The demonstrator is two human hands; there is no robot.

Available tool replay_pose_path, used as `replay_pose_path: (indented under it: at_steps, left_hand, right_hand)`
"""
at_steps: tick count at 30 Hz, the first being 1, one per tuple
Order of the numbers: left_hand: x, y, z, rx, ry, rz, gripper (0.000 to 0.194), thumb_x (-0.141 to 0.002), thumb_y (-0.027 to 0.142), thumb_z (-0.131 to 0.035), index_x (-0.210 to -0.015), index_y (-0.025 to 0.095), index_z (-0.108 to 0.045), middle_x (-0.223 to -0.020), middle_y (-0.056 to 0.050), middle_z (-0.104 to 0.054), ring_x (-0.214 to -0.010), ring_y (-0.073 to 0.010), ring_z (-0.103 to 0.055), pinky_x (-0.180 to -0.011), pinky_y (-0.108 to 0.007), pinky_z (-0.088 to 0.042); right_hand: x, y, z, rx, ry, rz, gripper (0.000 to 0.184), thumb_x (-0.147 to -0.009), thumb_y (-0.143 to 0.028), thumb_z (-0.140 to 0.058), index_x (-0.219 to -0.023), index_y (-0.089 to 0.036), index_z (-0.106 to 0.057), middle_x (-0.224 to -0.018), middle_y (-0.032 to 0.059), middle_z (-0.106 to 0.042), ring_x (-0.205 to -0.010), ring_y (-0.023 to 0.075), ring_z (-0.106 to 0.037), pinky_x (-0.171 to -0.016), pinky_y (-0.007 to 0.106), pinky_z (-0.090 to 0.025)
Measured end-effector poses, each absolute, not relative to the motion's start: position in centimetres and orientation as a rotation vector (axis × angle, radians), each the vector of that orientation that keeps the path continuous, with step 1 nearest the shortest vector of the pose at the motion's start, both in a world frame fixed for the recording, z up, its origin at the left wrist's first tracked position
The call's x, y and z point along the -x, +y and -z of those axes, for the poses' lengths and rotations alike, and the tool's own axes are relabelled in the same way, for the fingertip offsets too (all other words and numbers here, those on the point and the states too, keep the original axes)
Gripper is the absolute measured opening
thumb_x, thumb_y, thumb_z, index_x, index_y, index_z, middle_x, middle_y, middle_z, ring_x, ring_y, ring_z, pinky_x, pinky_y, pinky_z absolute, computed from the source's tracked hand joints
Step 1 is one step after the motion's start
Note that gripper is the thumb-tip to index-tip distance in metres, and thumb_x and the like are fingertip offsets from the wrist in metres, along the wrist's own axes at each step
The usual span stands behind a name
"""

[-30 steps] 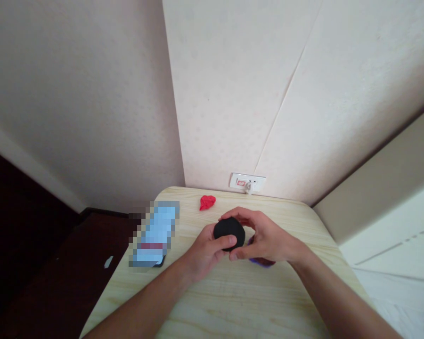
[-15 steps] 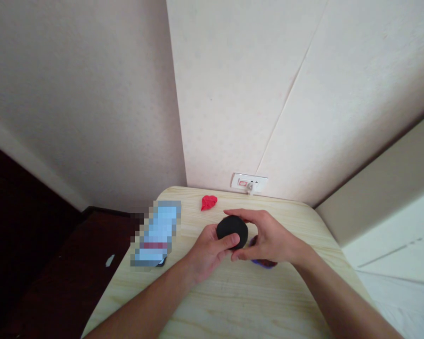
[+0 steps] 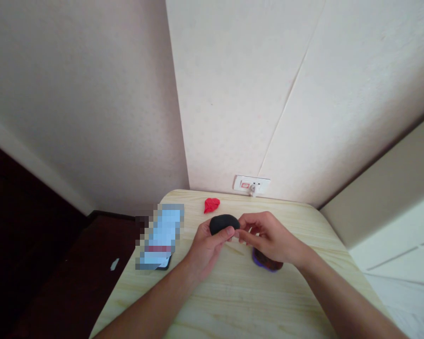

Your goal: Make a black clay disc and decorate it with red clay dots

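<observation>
Above the table, a smooth black rounded disc (image 3: pixel 224 223) rests in my left hand (image 3: pixel 205 247), whose thumb lies across its near face. My right hand (image 3: pixel 273 238) is closed in a pinch at the disc's right edge. Exactly what lies between those fingertips is too small to make out, though they touch the rim. On the table just below my right hand sits a dark brown round thing with a purple edge (image 3: pixel 267 260), partly covered by the hand. Farther back lies a small crumpled red piece (image 3: pixel 211 205).
A phone (image 3: pixel 162 235) with a blurred-out screen lies on the left of the light wooden table (image 3: pixel 226 306). Against the wall behind is a socket (image 3: pixel 251 184) with a white plug in it. A pale cabinet (image 3: pixel 392 207) stands to the right.
The black disc has tipped, so its face looks narrower now. My right fingers have gone from spread around it to pinched at its right edge, uncovering more of the brown and purple thing.
</observation>
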State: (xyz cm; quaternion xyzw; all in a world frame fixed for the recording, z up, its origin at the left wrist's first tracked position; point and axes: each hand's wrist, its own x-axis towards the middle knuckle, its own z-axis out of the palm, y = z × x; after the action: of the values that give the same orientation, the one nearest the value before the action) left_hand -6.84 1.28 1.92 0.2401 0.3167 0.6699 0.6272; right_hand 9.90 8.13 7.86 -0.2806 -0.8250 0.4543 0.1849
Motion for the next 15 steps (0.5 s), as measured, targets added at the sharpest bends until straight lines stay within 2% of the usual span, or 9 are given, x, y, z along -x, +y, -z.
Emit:
replay_pose_path:
  at_steps: [5,8,11,15]
  left_hand:
    - [6.79,1.38,-2.25,-0.614,0.776,-1.556,0.024,-0.071,0.022,-0.089,-0.091,0.012,-0.079,-0.088,-0.007,-0.078,-0.084,-0.0165,-0.068,-0.080,-0.026,-0.051]
    - [6.76,1.33,-2.21,-0.657,0.798,-1.552,0.025,-0.070,0.022,-0.090,-0.090,0.010,-0.080,-0.088,-0.009,-0.079,-0.084,-0.0173,-0.068,-0.081,-0.027,-0.051]
    - [6.73,1.27,-2.07,-0.689,0.812,-1.535,0.026,-0.072,0.023,-0.089,-0.091,0.009,-0.080,-0.088,-0.010,-0.079,-0.083,-0.0185,-0.069,-0.080,-0.029,-0.053]
    - [6.61,1.19,-2.03,-0.693,0.836,-1.540,0.026,-0.073,0.026,-0.088,-0.091,0.010,-0.079,-0.087,-0.009,-0.078,-0.081,-0.0179,-0.069,-0.077,-0.028,-0.054]
  right_hand:
    - [-10.44,8.48,-7.96,0.876,-2.315,-1.355,0.023,-0.093,-0.033,-0.067,-0.078,-0.017,-0.063,-0.071,0.0016,-0.071,-0.061,0.0123,-0.062,-0.052,0.019,-0.045]
    - [-10.61,8.66,-7.85,0.865,-2.358,-1.349,0.025,-0.092,-0.037,-0.068,-0.079,-0.017,-0.063,-0.071,0.0014,-0.069,-0.060,0.0123,-0.061,-0.052,0.020,-0.045]
    - [-10.71,8.79,-7.77,0.801,-2.419,-1.354,0.030,-0.098,-0.041,-0.060,-0.081,-0.017,-0.065,-0.071,0.0018,-0.069,-0.061,0.0128,-0.063,-0.056,0.021,-0.048]
    - [-10.89,8.88,-8.18,0.818,-2.438,-1.407,0.035,-0.100,-0.045,-0.057,-0.079,-0.016,-0.063,-0.069,0.0017,-0.068,-0.058,0.0130,-0.064,-0.053,0.021,-0.047]
